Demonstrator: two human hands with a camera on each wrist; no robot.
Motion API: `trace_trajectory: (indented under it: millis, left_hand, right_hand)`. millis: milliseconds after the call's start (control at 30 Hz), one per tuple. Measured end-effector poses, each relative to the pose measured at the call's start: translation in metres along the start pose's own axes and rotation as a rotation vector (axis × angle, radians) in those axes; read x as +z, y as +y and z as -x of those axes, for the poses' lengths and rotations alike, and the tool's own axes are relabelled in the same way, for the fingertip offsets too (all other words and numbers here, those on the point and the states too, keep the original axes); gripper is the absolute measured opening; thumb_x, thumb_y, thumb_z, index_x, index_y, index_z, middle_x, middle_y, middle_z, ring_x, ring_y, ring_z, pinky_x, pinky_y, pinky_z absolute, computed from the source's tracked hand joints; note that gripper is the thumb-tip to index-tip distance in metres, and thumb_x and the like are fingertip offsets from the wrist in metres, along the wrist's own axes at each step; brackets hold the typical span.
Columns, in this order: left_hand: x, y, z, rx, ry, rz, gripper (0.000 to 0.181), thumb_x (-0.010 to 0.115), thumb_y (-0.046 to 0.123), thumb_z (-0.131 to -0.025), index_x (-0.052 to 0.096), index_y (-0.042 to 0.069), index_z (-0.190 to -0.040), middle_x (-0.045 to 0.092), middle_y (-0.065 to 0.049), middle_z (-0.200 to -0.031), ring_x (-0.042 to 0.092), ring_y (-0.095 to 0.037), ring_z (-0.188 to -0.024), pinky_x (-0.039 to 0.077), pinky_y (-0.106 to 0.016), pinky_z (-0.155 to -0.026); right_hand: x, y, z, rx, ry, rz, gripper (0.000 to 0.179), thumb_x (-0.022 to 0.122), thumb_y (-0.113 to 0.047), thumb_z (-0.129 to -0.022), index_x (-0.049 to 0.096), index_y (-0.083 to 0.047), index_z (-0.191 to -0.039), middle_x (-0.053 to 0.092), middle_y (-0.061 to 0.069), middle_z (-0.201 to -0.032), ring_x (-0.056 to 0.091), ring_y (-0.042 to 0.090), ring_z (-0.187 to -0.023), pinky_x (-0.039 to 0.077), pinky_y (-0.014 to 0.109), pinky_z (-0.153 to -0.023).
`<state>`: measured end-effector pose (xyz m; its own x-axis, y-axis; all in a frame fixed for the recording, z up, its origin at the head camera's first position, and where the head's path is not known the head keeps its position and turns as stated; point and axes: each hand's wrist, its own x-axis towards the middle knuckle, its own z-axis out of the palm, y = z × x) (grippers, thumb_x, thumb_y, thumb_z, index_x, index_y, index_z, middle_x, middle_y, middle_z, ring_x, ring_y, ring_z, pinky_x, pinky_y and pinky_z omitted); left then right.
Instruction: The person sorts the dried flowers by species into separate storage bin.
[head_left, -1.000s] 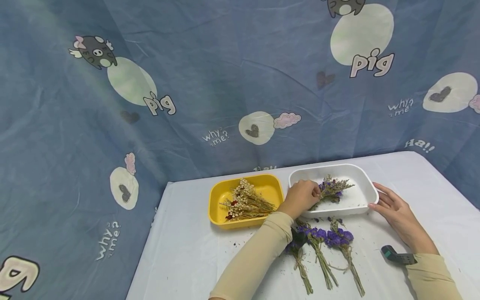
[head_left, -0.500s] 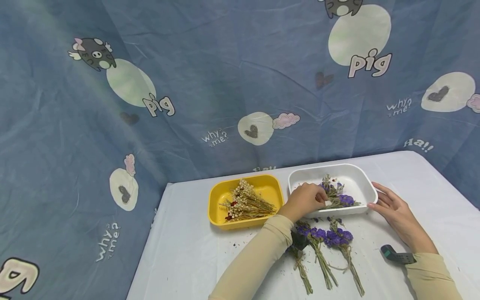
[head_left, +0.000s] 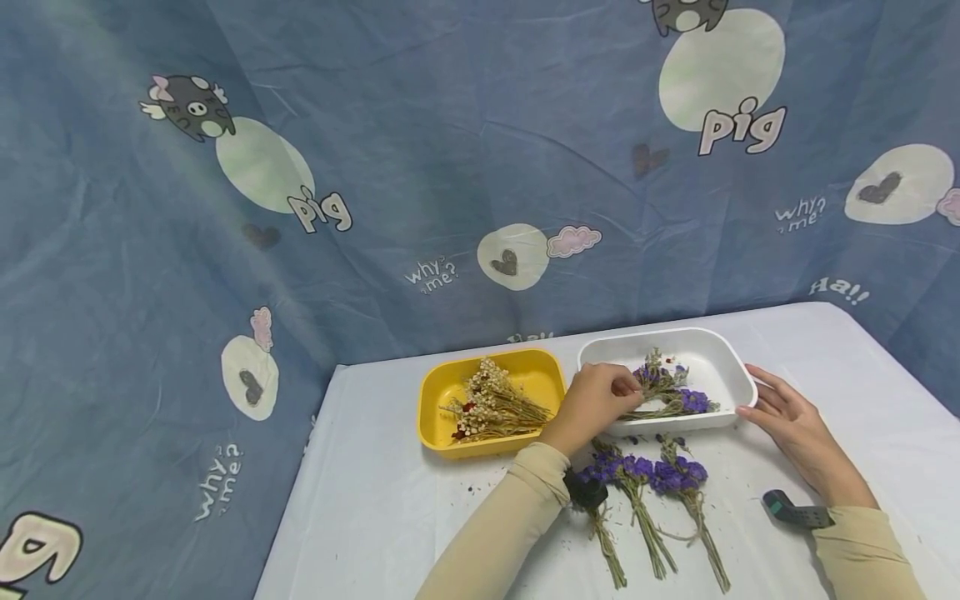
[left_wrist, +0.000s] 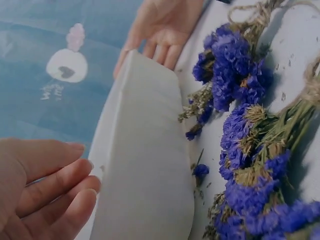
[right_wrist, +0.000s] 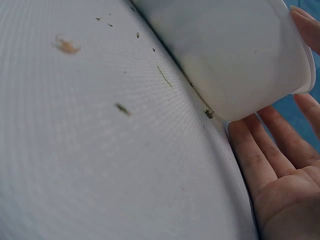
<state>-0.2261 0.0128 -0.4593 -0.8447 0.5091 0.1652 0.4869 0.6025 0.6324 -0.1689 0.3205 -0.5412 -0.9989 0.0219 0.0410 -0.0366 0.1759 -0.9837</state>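
Observation:
My left hand [head_left: 600, 398] hovers over the left part of a white tray [head_left: 708, 418]. Its fingers are loosely bent, and none of the left wrist view shows anything between them. Inside the tray lies a dried bunch with purple blossoms [head_left: 694, 402] and pale sprigs, its stems reaching back toward my left fingertips. At the tray's right end, my right hand [head_left: 787, 425] rests against the corner. In the right wrist view its fairly straight fingers [right_wrist: 255, 150] lie along the outer wall [right_wrist: 240, 65].
To the left stands a yellow tray [head_left: 433, 437] with cream dried flowers [head_left: 487, 398]. In front, several twine-tied purple bunches [head_left: 677, 475] lie on the white table [head_left: 390, 525]. Plant crumbs are scattered around. Behind the table hangs a blue printed curtain [head_left: 420, 167].
My left hand carried a bunch rightward and laid it in the white tray, then let go and drew back left. The right hand has stayed at the tray's end.

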Motion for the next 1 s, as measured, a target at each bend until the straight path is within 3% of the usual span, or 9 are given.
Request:
trace_trajectory:
  millis: [200, 333, 500, 700, 833, 1000]
  left_hand:
    - [-0.012, 0.002, 0.014, -0.043, 0.055, 0.088, 0.006, 0.077, 0.026, -0.095, 0.076, 0.02, -0.093, 0.072, 0.011, -0.085, 0.061, 0.004, -0.075, 0.057, -0.018, -0.078]
    - [-0.019, 0.005, 0.025, -0.048, 0.068, 0.084, 0.007, 0.078, 0.024, -0.093, 0.076, 0.018, -0.092, 0.074, 0.008, -0.084, 0.061, 0.004, -0.074, 0.054, -0.013, -0.068]
    - [-0.023, 0.005, 0.043, -0.073, 0.058, 0.089, 0.006, 0.079, 0.02, -0.092, 0.077, 0.015, -0.091, 0.075, 0.006, -0.082, 0.06, 0.005, -0.07, 0.053, -0.011, -0.07]
    - [-0.02, -0.001, 0.07, -0.137, 0.06, 0.11, 0.007, 0.08, 0.022, -0.092, 0.077, 0.016, -0.088, 0.073, 0.008, -0.078, 0.058, 0.005, -0.068, 0.053, -0.013, -0.068]
    - [-0.017, -0.003, 0.086, -0.166, 0.077, 0.107, 0.01, 0.081, 0.023, -0.09, 0.077, 0.016, -0.084, 0.072, 0.009, -0.075, 0.058, 0.006, -0.065, 0.053, -0.014, -0.067]
    - [-0.013, -0.005, 0.106, -0.196, 0.046, 0.145, 0.018, 0.085, 0.027, -0.086, 0.074, 0.016, -0.078, 0.068, 0.011, -0.069, 0.056, 0.005, -0.06, 0.051, -0.014, -0.059]
  right_hand:
    - [-0.002, 0.0, 0.0, -0.006, 0.01, 0.034, 0.08, 0.071, -0.017, -0.099, 0.027, -0.028, -0.165, 0.045, -0.007, -0.16, 0.048, -0.026, -0.113, 0.046, -0.002, -0.092]
    - [-0.001, -0.001, 0.001, 0.009, 0.011, 0.046, 0.08, 0.071, -0.018, -0.099, 0.027, -0.029, -0.165, 0.046, -0.007, -0.159, 0.047, -0.025, -0.114, 0.046, -0.001, -0.092]
    - [0.0, -0.001, 0.001, 0.016, 0.011, 0.083, 0.08, 0.071, -0.021, -0.099, 0.025, -0.03, -0.165, 0.039, 0.0, -0.166, 0.044, -0.025, -0.116, 0.046, 0.0, -0.096]
    - [-0.001, -0.001, 0.0, -0.018, -0.005, 0.026, 0.079, 0.07, -0.015, -0.099, 0.027, -0.026, -0.165, 0.048, -0.013, -0.153, 0.048, -0.025, -0.114, 0.046, -0.001, -0.093]
    - [-0.002, 0.0, 0.0, -0.019, -0.014, 0.031, 0.078, 0.069, -0.016, -0.1, 0.027, -0.027, -0.165, 0.048, -0.014, -0.154, 0.047, -0.026, -0.114, 0.046, -0.001, -0.092]
    - [0.0, 0.001, 0.001, -0.017, -0.014, -0.003, 0.078, 0.07, -0.014, -0.099, 0.028, -0.026, -0.164, 0.049, -0.017, -0.15, 0.049, -0.026, -0.114, 0.047, -0.001, -0.092]
